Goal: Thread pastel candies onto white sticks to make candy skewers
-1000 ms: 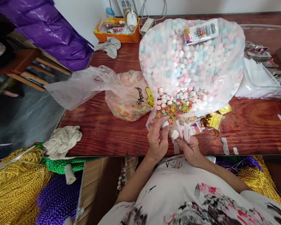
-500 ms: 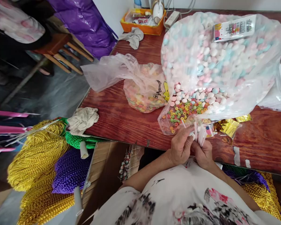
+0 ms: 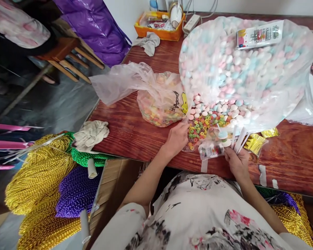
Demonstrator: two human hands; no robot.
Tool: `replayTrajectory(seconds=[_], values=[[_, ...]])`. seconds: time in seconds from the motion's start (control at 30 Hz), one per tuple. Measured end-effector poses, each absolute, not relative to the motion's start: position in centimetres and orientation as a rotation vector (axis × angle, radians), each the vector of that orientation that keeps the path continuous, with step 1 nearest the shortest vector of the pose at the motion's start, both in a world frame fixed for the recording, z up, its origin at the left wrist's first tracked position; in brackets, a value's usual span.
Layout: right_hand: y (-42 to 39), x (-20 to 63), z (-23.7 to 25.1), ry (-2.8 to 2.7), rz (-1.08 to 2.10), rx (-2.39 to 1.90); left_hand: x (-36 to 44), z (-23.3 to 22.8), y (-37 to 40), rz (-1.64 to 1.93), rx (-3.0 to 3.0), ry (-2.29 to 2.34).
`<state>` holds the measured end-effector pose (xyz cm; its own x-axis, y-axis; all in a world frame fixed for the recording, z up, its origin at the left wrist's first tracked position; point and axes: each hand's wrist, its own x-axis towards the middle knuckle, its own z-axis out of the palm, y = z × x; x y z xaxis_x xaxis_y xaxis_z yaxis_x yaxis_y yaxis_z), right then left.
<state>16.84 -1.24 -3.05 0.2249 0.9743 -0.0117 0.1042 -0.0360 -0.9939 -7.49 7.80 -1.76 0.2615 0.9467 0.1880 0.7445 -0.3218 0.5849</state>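
Wooden table (image 3: 135, 135) is bearing everything. Left hand (image 3: 177, 138) is reaching into the ring sweets (image 3: 198, 126) at the bag's (image 3: 247, 69) mouth, fingers pinching; I cannot tell what they grip. Just right, the right hand (image 3: 237, 160) is clenching white sticks (image 3: 238, 139), a candy (image 3: 222, 133) at their tips.

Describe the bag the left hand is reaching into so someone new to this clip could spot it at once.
On the wooden table, find the huge clear sack of pastel pink, blue and white candies. At its near edge, by the left hand, lies a small clear bag. Unlike its neighbours, it holds bright multicoloured rings.
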Motion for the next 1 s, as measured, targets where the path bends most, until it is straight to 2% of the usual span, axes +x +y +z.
replayTrajectory(seconds=[0.07,0.13,0.27,0.37,0.43,0.6,0.73,1.0], values=[[-1.6,16.7,-3.0,-1.239,0.951,-1.392,-7.2,-1.6,9.0,0.338,2.262,1.646],[-2.1,16.4,-3.0,-1.375,0.914,-1.367,-6.5,-1.1,9.7,0.097,2.303,1.712],[-2.5,16.7,-2.8,-1.487,0.939,-1.331,-6.2,-0.2,9.4,-0.037,2.386,1.677],[-2.6,17.2,-2.5,-1.525,0.915,-1.318,-6.8,-0.8,8.3,0.106,2.399,1.589],[-2.6,17.4,-2.2,-1.549,0.898,-1.297,-7.3,-1.6,7.6,0.348,2.302,1.525],[-2.3,16.5,-1.7,-1.628,0.917,-1.239,-6.9,-2.4,6.2,1.049,1.413,1.403],[-1.8,15.2,-1.2,-1.768,0.894,-1.21,-5.1,-0.8,5.1,1.206,0.892,1.218],[-1.6,15.1,-1.5,-1.757,0.901,-1.305,-3.5,-0.2,3.4,1.362,0.745,1.076]])
